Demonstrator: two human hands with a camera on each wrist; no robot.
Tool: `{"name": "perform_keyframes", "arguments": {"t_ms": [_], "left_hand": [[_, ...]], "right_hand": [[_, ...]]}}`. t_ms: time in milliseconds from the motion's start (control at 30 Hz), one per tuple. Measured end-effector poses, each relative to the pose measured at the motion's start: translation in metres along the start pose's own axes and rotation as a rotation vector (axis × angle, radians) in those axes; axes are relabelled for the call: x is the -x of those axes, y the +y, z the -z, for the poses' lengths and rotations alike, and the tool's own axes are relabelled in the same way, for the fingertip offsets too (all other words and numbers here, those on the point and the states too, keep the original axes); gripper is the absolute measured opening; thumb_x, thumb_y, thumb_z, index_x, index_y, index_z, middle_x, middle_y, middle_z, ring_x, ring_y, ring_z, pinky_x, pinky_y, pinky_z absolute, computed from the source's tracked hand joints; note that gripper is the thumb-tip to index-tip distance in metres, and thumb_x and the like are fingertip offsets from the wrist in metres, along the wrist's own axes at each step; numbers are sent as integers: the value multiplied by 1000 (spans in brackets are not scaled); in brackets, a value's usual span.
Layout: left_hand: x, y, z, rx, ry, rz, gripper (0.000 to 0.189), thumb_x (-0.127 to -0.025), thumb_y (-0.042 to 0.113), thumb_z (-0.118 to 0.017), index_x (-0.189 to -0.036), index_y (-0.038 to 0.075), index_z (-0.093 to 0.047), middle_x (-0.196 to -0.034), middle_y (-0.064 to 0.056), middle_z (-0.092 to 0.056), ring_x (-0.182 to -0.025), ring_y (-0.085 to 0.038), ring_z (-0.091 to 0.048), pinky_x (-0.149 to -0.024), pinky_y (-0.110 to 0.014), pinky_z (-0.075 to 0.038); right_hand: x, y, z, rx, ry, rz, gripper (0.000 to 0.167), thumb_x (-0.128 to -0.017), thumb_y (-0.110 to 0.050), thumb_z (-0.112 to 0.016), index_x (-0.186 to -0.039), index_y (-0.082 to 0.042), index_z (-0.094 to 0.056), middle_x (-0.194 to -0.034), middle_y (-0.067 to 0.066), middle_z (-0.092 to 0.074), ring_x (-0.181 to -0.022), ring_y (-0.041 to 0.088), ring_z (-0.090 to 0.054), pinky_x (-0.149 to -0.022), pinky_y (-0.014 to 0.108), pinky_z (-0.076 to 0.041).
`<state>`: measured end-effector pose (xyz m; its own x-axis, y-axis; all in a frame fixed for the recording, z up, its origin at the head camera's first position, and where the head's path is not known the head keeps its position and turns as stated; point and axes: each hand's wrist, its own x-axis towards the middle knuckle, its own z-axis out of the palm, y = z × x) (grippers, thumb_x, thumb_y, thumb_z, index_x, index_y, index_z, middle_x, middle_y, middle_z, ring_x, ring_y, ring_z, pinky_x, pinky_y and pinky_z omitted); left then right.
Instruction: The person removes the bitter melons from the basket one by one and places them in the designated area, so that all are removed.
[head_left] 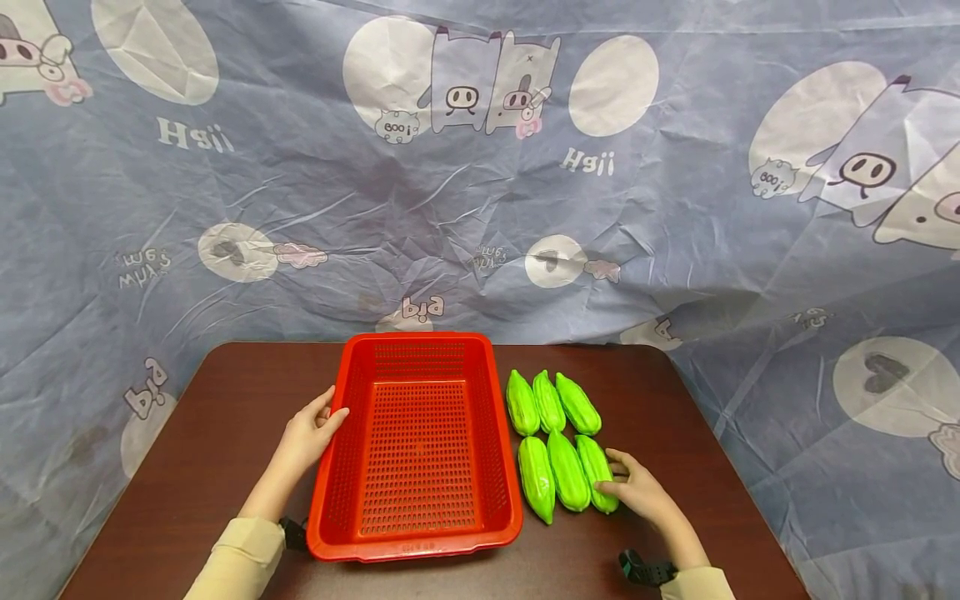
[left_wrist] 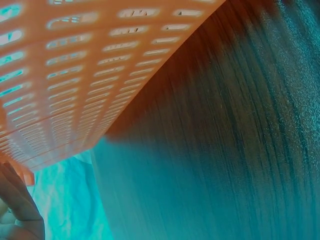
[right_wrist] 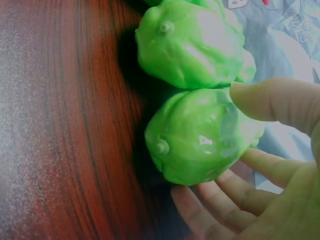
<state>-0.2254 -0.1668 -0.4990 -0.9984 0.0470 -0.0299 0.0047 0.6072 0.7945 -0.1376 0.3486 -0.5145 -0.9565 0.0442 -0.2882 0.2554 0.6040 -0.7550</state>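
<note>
A red plastic basket (head_left: 420, 546) with slotted walls stands on the table, nothing inside it. My left hand (head_left: 309, 432) holds its left rim; in the left wrist view only part of that hand (left_wrist: 20, 205) shows, beside the basket's outer wall (left_wrist: 75, 65). Right of the basket lie several glossy green bitter melons (head_left: 568, 471) in two rows. At the right end of the near row, my right hand (head_left: 637, 487) has its thumb and fingers about a bitter melon (right_wrist: 195, 137). The right wrist view shows the thumb on one side and the fingers along the other.
The dark brown wooden table (head_left: 675, 417) reaches back to a grey-blue cloth (head_left: 480, 208) printed with cartoon pigs. Another bitter melon (right_wrist: 190, 45) lies right against the one in my right hand. Dark bands circle both wrists.
</note>
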Motion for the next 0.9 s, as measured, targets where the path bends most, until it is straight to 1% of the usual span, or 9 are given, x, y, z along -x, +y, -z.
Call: {"name": "perform_keyframes", "arguments": {"t_ms": [200, 433, 733, 900], "left_hand": [[0, 1, 0, -7, 6, -5, 63, -100, 26, -59, -152, -2, -34, -105, -19, -67, -85, -20, -60, -68, -26, -49], [2, 4, 1, -14, 10, -5, 64, -100, 28, -60, -150, -3, -36, -103, -19, -67, -85, -21, -61, -68, -28, -50], [2, 3, 0, -12, 21, -10, 63, -100, 27, -60, -150, -3, -36, -105, -19, -67, -86, -21, -61, -68, -27, -50], [1, 1, 0, -22, 31, -32, 62, -99, 25, -61, -149, -4, -37, -106, -19, -66, -89, -22, -62, -70, -28, -51]], "right_hand": [[1, 0, 0, 3, 3, 5, 78, -88, -16, -70, -148, 11, -29, -138, 36, -46, -123, 50, -51, -94, 52, -50], [2, 0, 2, 2, 17, 8, 76, -89, -16, -69, -149, 10, -29, -137, 36, -47, -122, 49, -53, -94, 51, -51], [3, -8, 9, 11, 54, 51, 72, -92, -15, -66, -149, 10, -29, -139, 35, -47, -125, 49, -50, -96, 51, -50], [3, -15, 14, 14, 70, 56, 70, -95, -17, -65, -150, 7, -29, -141, 33, -46, -126, 48, -50, -97, 50, -50]]}}
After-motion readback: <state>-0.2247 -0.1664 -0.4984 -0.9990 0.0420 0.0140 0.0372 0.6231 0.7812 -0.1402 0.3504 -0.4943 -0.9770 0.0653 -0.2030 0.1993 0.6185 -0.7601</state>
